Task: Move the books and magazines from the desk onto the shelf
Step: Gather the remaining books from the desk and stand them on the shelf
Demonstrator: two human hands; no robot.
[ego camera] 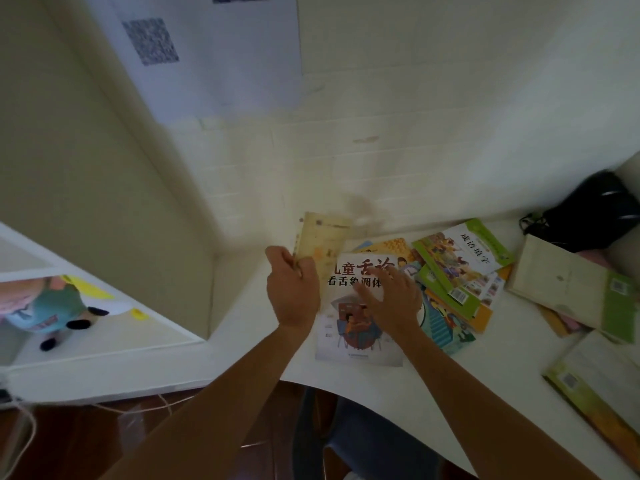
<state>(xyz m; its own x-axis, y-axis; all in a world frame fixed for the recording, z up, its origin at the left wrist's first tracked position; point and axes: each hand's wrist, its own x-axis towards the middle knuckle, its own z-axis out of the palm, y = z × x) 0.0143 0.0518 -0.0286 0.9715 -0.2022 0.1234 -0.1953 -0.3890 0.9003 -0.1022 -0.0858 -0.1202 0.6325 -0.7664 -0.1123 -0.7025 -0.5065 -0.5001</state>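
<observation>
One white desk (398,393) fills the lower right, set against a pale wall (415,98). One white shelf (104,344) stands to the left, lower than the desk; inside it lies one plush toy (45,306) with yellow pieces beside it. One sheet (214,46) bearing a blurred square code hangs on the wall, unreadable.

Books on the desk: about nine can be made out, overlapping; an exact count is not possible. One white book (356,317) lies flat at the desk's left end, with large red and black Chinese title characters, partly covered, and a drawing of a seated figure. Right of it, two green-edged books (464,258) lie fanned over an orange one, the top cover carrying four Chinese characters and the lower one a barcode. Further right lies one cream book (568,289) with a green spine strip and barcode; at the right edge lies one more green book (595,382) with a barcode. One black bag (595,213) sits at the far right against the wall.

One yellowed book (323,244), blurred, is raised above the desk's left end, tilted upright near the wall. The left hand (294,289) clasps its lower edge with curled fingers. The right hand (391,296) has straight fingers spread on the white book's cover, gripping nothing.
</observation>
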